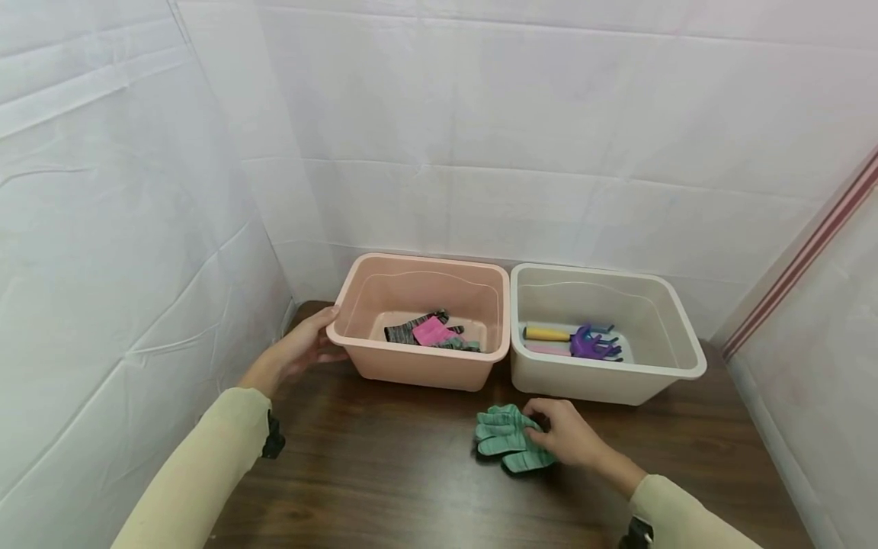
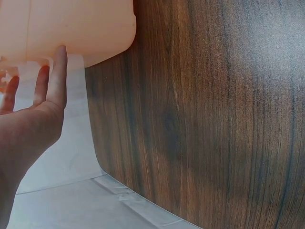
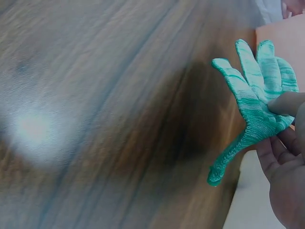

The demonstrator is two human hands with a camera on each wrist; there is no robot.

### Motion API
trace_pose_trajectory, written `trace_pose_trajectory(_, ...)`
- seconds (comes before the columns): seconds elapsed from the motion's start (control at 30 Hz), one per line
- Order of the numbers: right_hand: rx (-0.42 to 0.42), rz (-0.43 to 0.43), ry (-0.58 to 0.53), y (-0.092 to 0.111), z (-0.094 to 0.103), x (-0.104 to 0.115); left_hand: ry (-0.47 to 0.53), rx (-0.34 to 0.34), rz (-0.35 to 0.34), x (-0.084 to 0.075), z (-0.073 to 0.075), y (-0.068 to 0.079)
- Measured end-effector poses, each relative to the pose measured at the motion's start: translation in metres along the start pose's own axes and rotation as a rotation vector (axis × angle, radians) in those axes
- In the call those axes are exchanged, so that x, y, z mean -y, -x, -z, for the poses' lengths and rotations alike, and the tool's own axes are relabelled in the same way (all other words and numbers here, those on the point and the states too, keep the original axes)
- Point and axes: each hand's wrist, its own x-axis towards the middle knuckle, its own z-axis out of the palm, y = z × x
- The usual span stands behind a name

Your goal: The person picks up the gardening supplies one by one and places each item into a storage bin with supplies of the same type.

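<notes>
My left hand [image 1: 306, 347] holds the pink bin [image 1: 411, 370] at its front left corner. One digit lies at the rim and the others sit below it. In the left wrist view, its fingers [image 2: 58, 78] reach up against the bin wall. My right hand [image 1: 565, 433] pinches a green knit glove [image 1: 504, 431] just above the table, in front of the bins. In the right wrist view, the thumb presses on the glove [image 3: 262, 90], and its fingers fan out. Inside the pink bin lie a dark grey glove [image 1: 405, 332] with a pink patch [image 1: 432, 332] and something greenish.
To the right of the pink bin stands a white bin [image 1: 583, 385]. It contains a yellow-handled tool [image 1: 546, 334] and a purple hand-rake-like piece [image 1: 591, 343]. Both bins stand on the dark wooden table [image 1: 384, 465]. White sheeting [image 1: 480, 114] hangs behind and along both sides.
</notes>
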Motion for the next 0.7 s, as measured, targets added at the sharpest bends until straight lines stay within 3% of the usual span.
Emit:
trace_pose_trajectory(0.3, 0.027, 0.003, 0.016, -0.017, 0.012, 0.017, -0.005, 0.008, 0.001, -0.001, 0.001, 0.001)
trace_pose_trajectory(0.7, -0.019, 0.058, -0.018, -0.036, 0.03, 0.04, -0.001, 0.011, 0.0, -0.001, -0.001, 0.001)
